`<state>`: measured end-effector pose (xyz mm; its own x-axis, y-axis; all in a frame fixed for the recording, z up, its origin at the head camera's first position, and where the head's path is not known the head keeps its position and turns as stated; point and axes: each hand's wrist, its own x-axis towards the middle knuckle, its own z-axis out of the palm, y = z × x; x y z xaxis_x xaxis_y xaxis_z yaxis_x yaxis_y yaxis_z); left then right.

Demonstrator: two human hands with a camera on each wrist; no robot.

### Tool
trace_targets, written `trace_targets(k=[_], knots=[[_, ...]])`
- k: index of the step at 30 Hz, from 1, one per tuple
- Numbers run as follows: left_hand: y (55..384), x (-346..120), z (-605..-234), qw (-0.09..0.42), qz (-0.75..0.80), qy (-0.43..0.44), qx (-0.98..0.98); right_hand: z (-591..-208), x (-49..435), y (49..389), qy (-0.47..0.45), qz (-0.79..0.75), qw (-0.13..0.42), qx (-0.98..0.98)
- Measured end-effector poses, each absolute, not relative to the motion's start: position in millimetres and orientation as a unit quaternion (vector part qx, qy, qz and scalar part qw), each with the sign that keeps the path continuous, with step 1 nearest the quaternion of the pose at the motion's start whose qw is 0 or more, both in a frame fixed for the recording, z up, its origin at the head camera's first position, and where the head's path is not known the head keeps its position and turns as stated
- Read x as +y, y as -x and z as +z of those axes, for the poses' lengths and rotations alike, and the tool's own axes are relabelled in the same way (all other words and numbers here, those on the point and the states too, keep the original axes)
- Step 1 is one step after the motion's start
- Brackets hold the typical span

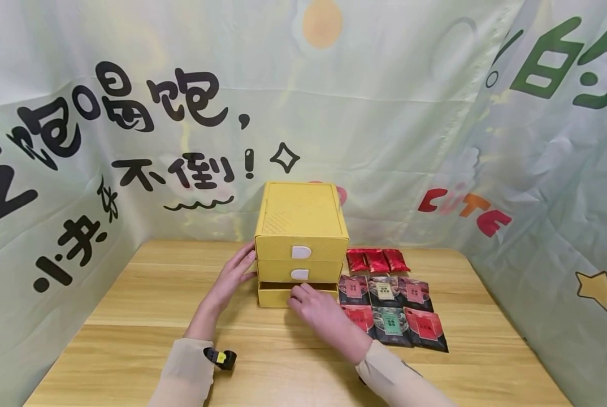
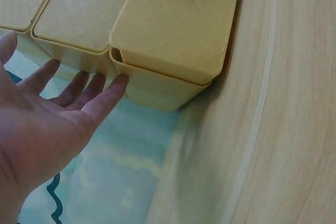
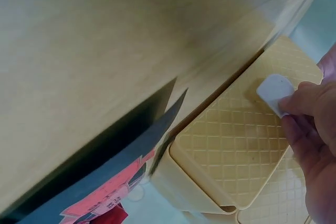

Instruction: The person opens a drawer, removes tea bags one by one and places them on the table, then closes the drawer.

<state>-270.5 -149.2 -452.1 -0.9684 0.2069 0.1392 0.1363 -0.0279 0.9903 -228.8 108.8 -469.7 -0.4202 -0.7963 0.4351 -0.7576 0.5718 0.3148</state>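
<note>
A yellow three-drawer storage box stands upright at the middle of the table. Its bottom drawer sits slightly pulled out, with a dark gap along the top. My right hand pinches that drawer's white pull tab between thumb and fingers, as the right wrist view shows. On the box's left side, my left hand rests its fairly straight fingers against the wall. The two upper drawers, each with a white tab, are closed. What lies inside the bottom drawer is hidden.
Right of the box lie several flat dark sachets with red, green and cream labels, in two rows. Behind them are three shiny red packets. Printed cloth hangs around the wooden table. Wrist straps show at my sleeves.
</note>
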Motion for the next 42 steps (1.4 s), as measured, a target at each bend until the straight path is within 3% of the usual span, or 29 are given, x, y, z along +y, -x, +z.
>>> trace_targets(k=[31,37,42], knots=[[270,-147,-449,0.022,0.707,-0.121,0.696,-467,106,243,-0.445,-0.079,0.298,-0.841],[269,-147,-450,0.017,0.709,-0.123,0.694,-460,113,238,-0.452,-0.013,0.289,-0.844],[266,-152,-451,-0.006,0.703,-0.127,0.700,-450,132,234,-0.456,0.087,0.340,-0.818]])
